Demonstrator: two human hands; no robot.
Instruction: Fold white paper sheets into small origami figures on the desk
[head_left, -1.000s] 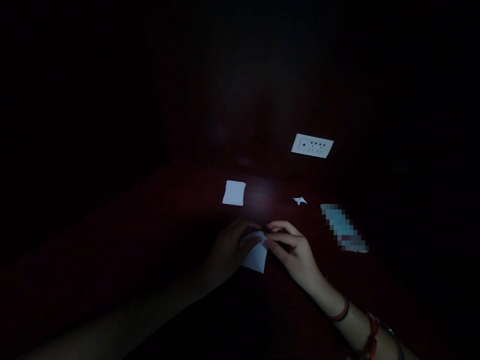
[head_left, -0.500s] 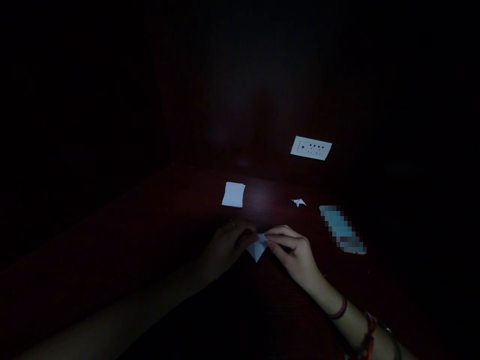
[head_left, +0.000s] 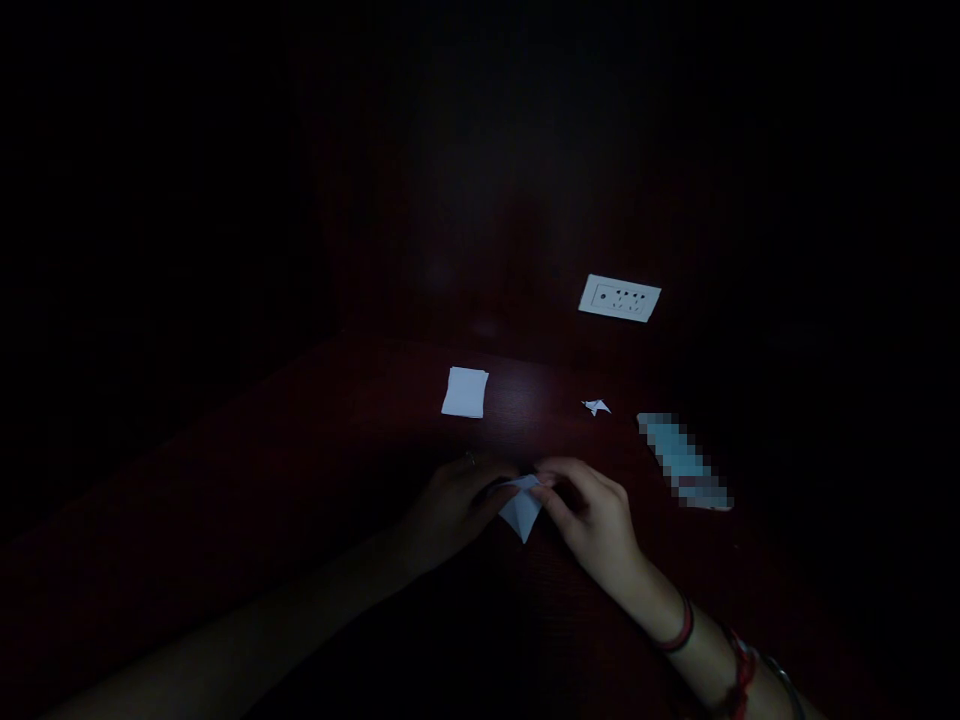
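The scene is very dark. Both my hands pinch a small folded white paper (head_left: 521,510) over a dark red-brown table (head_left: 300,470). My left hand (head_left: 454,500) grips the paper's left side with its fingers closed. My right hand (head_left: 592,515) pinches the top right corner, and bracelets show on that wrist. The paper's point hangs downward between the two hands.
A white square of paper (head_left: 465,392) lies beyond my hands. A tiny folded paper piece (head_left: 597,406) sits to the right of it. A blurred rectangular object (head_left: 684,462) lies at the right. A white wall socket (head_left: 619,298) is on the dark panel behind.
The folded paper has shifted between my fingers: it looked wider a second ago, narrower half a second ago, and now points down again. My right fingers have curled tighter.
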